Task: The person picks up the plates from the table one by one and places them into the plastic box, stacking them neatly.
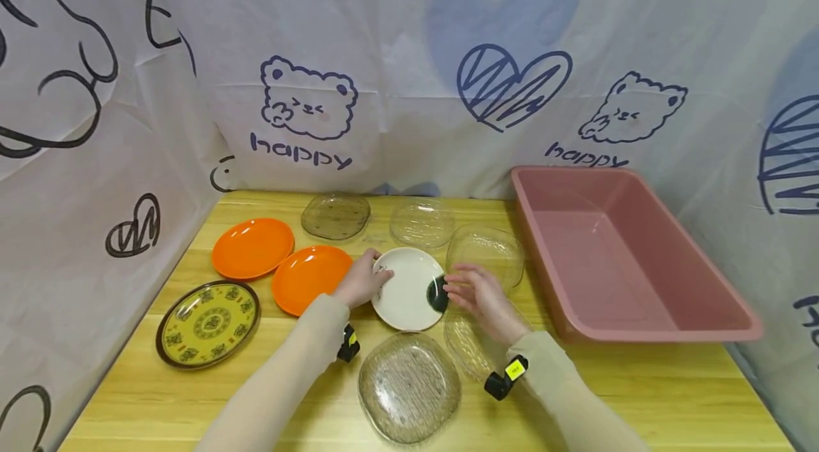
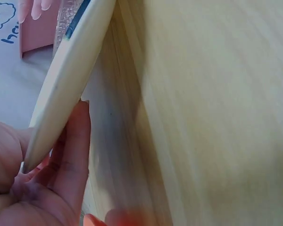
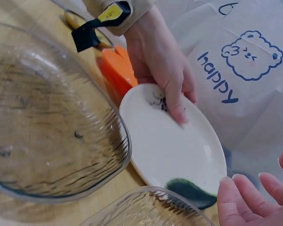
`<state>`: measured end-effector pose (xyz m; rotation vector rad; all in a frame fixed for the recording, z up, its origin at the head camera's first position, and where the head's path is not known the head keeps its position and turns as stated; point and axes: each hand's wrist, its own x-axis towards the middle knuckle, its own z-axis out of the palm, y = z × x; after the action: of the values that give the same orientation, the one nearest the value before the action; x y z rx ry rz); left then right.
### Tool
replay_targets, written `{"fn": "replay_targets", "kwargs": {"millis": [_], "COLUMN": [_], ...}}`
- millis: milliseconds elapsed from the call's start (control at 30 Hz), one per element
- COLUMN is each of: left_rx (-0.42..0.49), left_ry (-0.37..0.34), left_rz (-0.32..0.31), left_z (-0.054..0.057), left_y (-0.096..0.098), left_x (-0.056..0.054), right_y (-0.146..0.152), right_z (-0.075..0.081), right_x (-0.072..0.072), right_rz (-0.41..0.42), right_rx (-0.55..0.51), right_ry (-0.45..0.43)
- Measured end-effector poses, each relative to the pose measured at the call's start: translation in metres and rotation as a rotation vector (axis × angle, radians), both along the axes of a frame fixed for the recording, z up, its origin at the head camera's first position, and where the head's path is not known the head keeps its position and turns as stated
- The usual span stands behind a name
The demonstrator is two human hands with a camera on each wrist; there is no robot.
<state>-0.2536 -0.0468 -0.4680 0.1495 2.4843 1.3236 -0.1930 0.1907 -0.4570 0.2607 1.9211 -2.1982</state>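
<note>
A white plate [image 1: 408, 290] with a dark green patch and small dark markings is held up off the table, slightly tilted. My left hand [image 1: 363, 280] grips its left rim, thumb on the upper face and fingers underneath, as the left wrist view shows of the plate's side [image 2: 68, 80]. At the opposite rim is my right hand [image 1: 483, 299], fingers extended beside the green patch; in the right wrist view its fingertips [image 3: 228, 186] are at the plate's edge, and whether they touch it I cannot tell. Closest below the plate lies a brownish clear glass plate [image 1: 409, 388].
Two orange plates [image 1: 252, 249] and a yellow patterned plate [image 1: 209, 324] lie at left. Several clear plates stand behind and right, including a smoky one [image 1: 335, 216] and a ribbed one [image 1: 422, 222]. A pink basin [image 1: 659, 335] occupies the right side. Printed cloth hangs behind.
</note>
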Motion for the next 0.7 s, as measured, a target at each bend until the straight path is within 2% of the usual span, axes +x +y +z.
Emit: {"fn": "replay_targets", "kwargs": {"millis": [133,267,500,700], "left_rx": [0.034,0.03,0.087,0.171], "left_ry": [0.013,0.046,0.081,0.051], "left_rz": [0.022,0.051,0.075,0.113], "left_z": [0.001,0.001,0.004,0.011], "left_y": [-0.005,-0.01,-0.018,-0.019], "left_x": [0.002,0.003,0.005,0.008], "right_y": [-0.001,-0.002,-0.003,-0.003], "right_z": [-0.001,-0.001,-0.003,-0.005], "right_x": [-0.001,-0.001,-0.002,-0.001], "right_rz": [-0.057,-0.081,-0.077,-0.053], "right_rx": [0.055,0.074,0.076,0.08], "right_ry": [0.033,0.055,0.041,0.021]}}
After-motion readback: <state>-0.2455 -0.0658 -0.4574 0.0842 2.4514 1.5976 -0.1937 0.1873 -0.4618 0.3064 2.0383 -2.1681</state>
